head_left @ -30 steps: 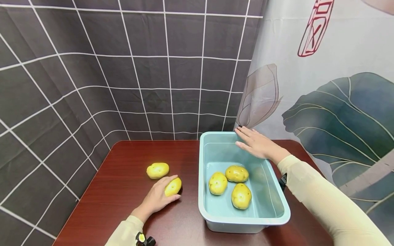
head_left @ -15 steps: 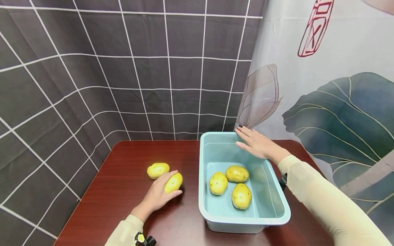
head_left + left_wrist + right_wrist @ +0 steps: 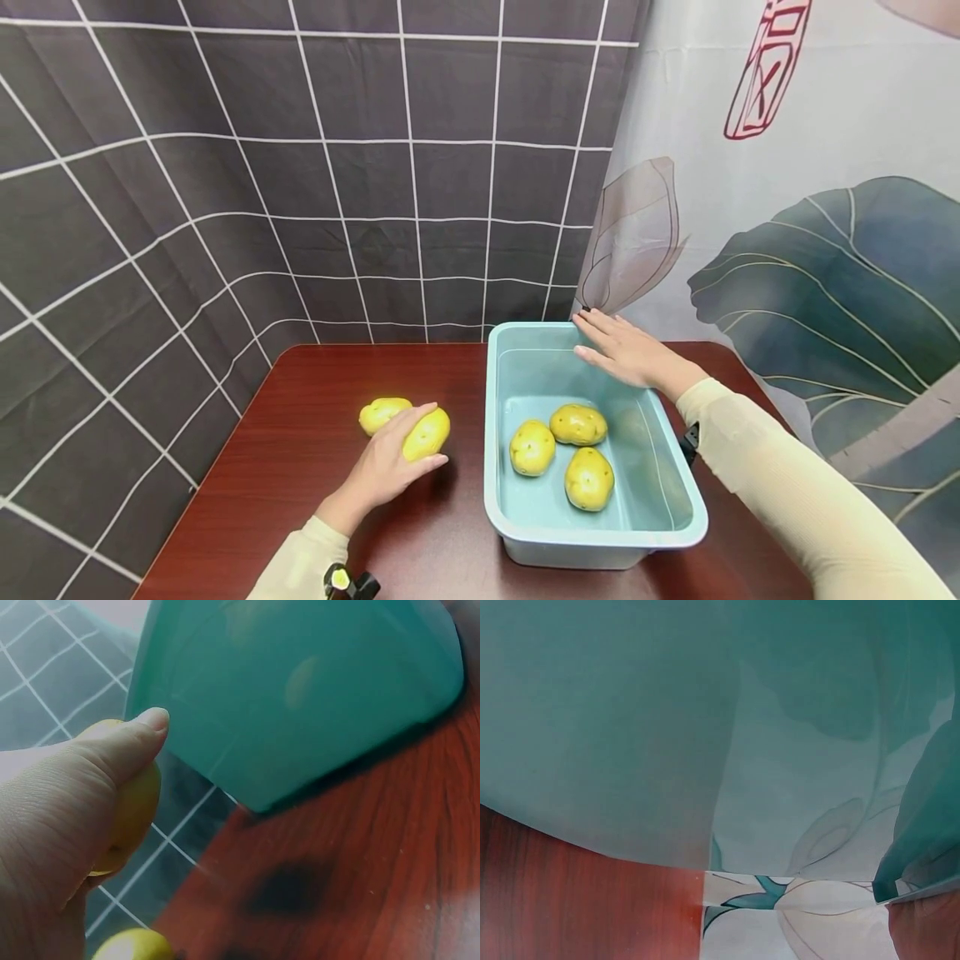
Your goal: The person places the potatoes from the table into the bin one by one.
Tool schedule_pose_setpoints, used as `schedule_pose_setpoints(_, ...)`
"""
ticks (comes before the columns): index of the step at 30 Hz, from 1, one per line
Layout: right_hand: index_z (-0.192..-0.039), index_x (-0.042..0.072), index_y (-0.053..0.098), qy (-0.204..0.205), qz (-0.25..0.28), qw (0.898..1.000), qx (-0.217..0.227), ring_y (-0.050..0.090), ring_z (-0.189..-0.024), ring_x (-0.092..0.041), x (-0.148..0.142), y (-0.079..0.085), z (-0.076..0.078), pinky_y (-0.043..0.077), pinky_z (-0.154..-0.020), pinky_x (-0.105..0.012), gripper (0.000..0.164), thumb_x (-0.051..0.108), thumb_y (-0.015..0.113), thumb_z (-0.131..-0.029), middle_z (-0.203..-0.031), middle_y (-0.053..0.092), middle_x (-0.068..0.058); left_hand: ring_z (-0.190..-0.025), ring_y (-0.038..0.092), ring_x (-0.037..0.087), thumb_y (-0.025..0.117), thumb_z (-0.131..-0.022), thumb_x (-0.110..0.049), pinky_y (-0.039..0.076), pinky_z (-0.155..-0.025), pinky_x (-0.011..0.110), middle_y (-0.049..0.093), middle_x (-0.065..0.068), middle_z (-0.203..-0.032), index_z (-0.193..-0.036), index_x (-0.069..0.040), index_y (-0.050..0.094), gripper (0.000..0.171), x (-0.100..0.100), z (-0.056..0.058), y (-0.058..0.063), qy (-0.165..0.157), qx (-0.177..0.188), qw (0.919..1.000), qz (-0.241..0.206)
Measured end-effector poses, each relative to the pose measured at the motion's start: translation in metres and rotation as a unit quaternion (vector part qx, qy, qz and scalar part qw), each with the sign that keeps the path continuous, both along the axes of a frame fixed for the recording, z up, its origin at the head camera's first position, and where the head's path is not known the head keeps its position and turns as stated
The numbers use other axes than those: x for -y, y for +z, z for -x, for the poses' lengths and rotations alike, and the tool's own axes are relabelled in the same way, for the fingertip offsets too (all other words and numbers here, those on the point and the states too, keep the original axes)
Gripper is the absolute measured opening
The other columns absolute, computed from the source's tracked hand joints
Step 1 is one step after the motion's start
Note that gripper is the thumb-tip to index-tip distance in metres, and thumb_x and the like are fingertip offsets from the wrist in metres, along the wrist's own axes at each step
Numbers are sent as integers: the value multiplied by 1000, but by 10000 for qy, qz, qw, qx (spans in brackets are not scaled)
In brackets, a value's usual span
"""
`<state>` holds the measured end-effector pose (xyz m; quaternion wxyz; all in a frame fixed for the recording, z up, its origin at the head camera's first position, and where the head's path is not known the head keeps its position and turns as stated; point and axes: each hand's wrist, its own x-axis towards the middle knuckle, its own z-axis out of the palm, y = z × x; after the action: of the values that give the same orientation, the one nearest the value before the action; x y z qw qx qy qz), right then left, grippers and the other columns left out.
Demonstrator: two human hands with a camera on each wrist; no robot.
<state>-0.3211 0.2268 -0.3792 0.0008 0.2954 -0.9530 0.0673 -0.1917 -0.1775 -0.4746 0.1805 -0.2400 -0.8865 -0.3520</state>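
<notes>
My left hand grips a yellow potato, thumb on the near side and fingers over the far side. In the left wrist view the thumb lies across this potato, and a dark shadow falls on the table below it. Just behind that hand lies a second potato, partly covered by the fingers. Three more potatoes sit on the floor of a light blue plastic bin. My right hand rests with straight fingers on the bin's far right rim; the right wrist view shows mostly the bin's outer wall.
The bin stands on a reddish-brown wooden table, to the right of my left hand. A dark curtain with white grid lines hangs behind the table. To the right is a pale curtain with leaf prints.
My left hand has raised the potato off the table and shifted slightly up and right in the head view, covering more of the second potato. My right hand and the bin stay in place.
</notes>
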Motion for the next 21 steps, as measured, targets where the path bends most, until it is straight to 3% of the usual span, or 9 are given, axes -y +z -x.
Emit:
schedule_pose_setpoints(12, -154, 11, 20, 6, 20, 10000, 13, 11, -145, -33, 2, 3, -2, 9, -114, -54, 71, 55, 34, -100, -158, 17, -13, -113, 54, 19, 85, -72, -34, 48, -90, 45, 58, 0, -127, -136, -18, 53, 73, -3, -1, 20, -178, -321, 9993, -44)
schedule_pose_setpoints(21, -155, 13, 18, 42, 3, 10000, -35, 11, -145, -33, 0, 1, -1, 9, -114, -54, 72, 57, 32, -99, -159, 17, -13, -112, 53, 14, 85, -71, -37, 48, -88, 43, 56, -6, -128, -137, -26, 52, 74, -7, -1, 41, -248, -393, 9989, 58)
